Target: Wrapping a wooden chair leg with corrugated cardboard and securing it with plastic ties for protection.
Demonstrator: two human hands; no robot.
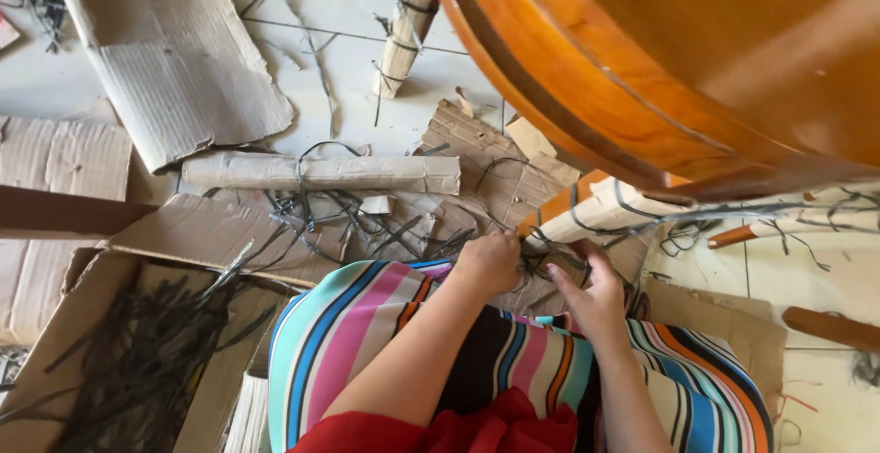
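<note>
**Both hands at a wrapped wooden leg amid cardboard and black strapping**

While the person sits over a lap covered in striped, many-coloured cloth (367, 325), both hands meet at the lower end of an orange wooden furniture leg wrapped in pale corrugated cardboard (587, 217), which slants down from the glossy orange-brown wooden furniture frame (587, 95) at upper right. The left hand (488, 262) is curled into a loose fist, knuckles up, fingers folded under and closed on something among the thin black plastic straps (541, 260); exactly what they pinch cannot be told. The right hand (591, 295) rests just beside it, thumb raised and fingers bent around the straps at the leg's end.

On the tiled floor (348, 13) ahead lies a long roll of brown cardboard tied with a black strap (321, 173), with cut black strap pieces (348, 219) scattered below it. A torn sheet of corrugated cardboard (174, 59) lies at upper left. An open cardboard box (82, 279) at lower left holds a heap of black straps (137, 361). Another cardboard-wrapped leg (403, 31) lies farther away.
</note>
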